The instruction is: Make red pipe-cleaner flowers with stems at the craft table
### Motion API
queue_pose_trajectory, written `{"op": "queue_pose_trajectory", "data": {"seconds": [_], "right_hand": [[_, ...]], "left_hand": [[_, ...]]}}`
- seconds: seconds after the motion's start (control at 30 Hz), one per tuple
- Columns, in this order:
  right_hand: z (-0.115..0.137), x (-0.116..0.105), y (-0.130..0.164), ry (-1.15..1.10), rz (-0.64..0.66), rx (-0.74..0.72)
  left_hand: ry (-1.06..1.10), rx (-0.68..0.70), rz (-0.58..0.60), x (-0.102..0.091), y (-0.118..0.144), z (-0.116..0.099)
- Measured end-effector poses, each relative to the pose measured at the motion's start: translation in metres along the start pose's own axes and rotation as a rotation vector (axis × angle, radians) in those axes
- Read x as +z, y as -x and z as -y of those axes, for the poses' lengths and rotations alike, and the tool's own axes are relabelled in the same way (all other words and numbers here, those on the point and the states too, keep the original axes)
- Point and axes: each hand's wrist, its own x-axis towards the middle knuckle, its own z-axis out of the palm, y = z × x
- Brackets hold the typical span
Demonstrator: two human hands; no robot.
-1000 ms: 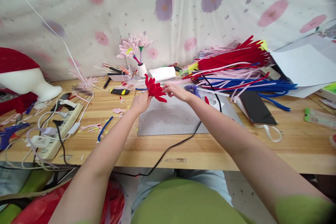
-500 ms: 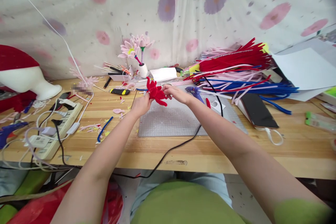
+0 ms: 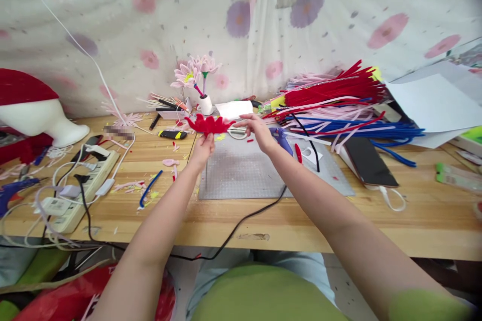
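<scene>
My left hand (image 3: 204, 147) holds a red pipe-cleaner flower (image 3: 208, 124) from below, its petals spread flat and wide above the far edge of a grey cutting mat (image 3: 259, 170). My right hand (image 3: 257, 130) pinches the flower's right-hand petal tip with thumb and forefinger. A blue glue gun (image 3: 280, 136) lies on the mat just right of my right hand, its black cord running toward me over the table edge.
A heap of red, pink and blue pipe cleaners (image 3: 339, 105) fills the back right. A phone (image 3: 367, 161) lies beside it. A small vase of pink flowers (image 3: 196, 77) stands at the back. A power strip with cables (image 3: 81, 183) and a white mannequin head (image 3: 35, 115) sit left.
The red flower was bunched and tilted between my hands; now its petals are spread out flat and it is held a little further away. My right hand shifted to the right petal.
</scene>
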Motion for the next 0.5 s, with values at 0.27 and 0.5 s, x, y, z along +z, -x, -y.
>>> {"op": "queue_pose_trajectory", "data": {"seconds": [0.27,0.5], "right_hand": [[-0.041,0.012,0.018,-0.021,-0.116,0.265],[-0.075,0.016,0.036,0.061,-0.107,0.279]], "left_hand": [[0.778,-0.368,0.218,0.021,0.016,-0.001],[0.801,-0.445,0.318,0.022,0.025,0.008]]}}
